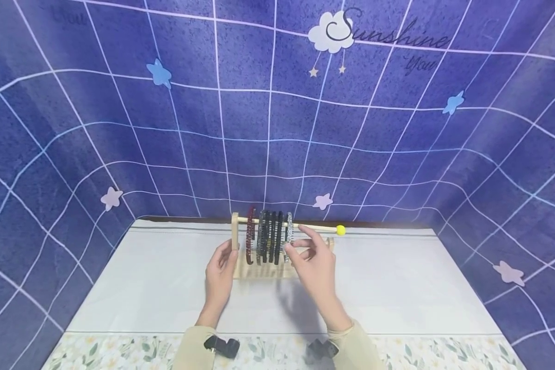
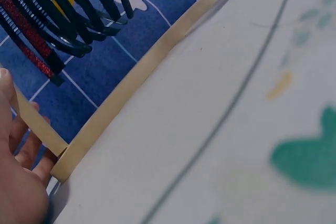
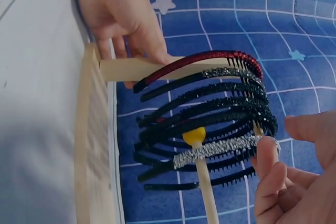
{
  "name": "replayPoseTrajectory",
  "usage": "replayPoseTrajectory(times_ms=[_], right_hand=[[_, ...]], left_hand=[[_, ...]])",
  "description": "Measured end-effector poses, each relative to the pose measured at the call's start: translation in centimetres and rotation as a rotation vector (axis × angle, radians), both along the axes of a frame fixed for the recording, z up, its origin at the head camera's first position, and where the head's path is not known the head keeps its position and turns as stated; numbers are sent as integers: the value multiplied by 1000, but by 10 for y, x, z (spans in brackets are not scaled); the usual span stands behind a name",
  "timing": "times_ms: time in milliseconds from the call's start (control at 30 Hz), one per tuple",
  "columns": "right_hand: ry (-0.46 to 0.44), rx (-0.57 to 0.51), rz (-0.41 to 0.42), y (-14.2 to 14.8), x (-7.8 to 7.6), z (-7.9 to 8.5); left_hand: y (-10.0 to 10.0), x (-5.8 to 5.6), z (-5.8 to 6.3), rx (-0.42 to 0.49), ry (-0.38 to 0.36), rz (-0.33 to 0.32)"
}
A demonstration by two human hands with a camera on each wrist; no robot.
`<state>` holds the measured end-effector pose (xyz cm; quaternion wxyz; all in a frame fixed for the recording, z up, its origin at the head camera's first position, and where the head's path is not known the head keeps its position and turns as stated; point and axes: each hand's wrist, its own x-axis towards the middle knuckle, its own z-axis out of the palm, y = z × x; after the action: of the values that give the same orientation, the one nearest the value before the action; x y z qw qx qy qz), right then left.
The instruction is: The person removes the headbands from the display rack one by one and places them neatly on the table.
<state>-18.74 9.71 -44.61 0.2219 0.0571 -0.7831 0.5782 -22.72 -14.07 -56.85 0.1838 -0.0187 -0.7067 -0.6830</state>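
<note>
Several headbands hang on a pale wooden rod of a wooden stand (image 1: 263, 273). At the left is a glittery red headband (image 1: 250, 241), then dark ones (image 1: 271, 239), and a silver headband (image 1: 290, 221) at the right. My right hand (image 1: 318, 267) pinches the silver headband at its near side with thumb and fingers. My left hand (image 1: 220, 272) grips the stand's left post (image 1: 235, 231), its fingers behind the wood in the left wrist view. A yellow ball (image 1: 340, 230) caps the rod's right end. A second yellow ball (image 3: 194, 136) shows among the headbands on another rod.
The stand is on a white tabletop (image 1: 157, 277) with a floral front strip (image 1: 259, 352). Behind and at both sides hangs a blue gridded cloth (image 1: 240, 113) with stars. A short post (image 1: 330, 245) stands at the stand's right end.
</note>
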Motion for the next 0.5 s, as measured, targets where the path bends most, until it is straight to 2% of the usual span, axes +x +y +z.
replayPoseTrajectory(times_ms=[167, 500], right_hand=[[13, -62, 18, -6, -3, -2], [22, -45, 35, -5, -8, -4]], left_hand=[[0, 2, -1, 8, -30, 9], [-1, -1, 0, 18, -53, 21]])
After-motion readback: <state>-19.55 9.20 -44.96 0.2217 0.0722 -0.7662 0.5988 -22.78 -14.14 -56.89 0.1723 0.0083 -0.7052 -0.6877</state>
